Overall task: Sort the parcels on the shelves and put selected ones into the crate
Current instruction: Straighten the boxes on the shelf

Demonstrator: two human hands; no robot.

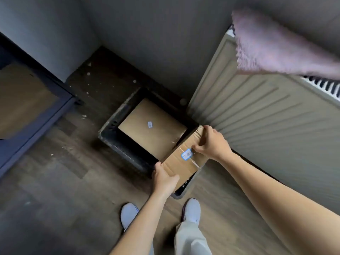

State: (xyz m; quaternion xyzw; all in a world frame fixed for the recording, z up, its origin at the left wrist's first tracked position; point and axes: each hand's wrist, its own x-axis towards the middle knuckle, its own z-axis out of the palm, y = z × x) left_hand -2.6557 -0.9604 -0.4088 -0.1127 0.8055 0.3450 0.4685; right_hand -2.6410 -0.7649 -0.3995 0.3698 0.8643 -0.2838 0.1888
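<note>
— How is the sorting coming along?

— One parcel (152,129) is lying flat in the crate (108,137) on the floor (55,181), its white sticker facing up. So at least one pick is done, I'd say.

— And the box (174,164) the person is carrying?

— It's hanging tilted over the crate's near right corner, not yet inside. Both hands are on it. The left grip (166,178) is curling round the near end, thumb on top. The right grip (211,144) is clamping the far side, fingers wrapping over the edge and the thumb lying just beside the blue-edged label (186,155).

— So neither hand is free?

— No, both are gripping that one box.

— Is it going to fit?

— I'm thinking so. A dark strip of crate bottom is showing along the near side of the first parcel, though the box may end up resting partly on top of it.

— What's left after that?

— Lowering it in and letting go, for this one. Over on the left, the shelf (36,115) is showing something brown and cardboard-like (22,100), but it's blurred. I can't tell how many parcels are waiting there, so I'm not guessing how much sorting remains.
</note>
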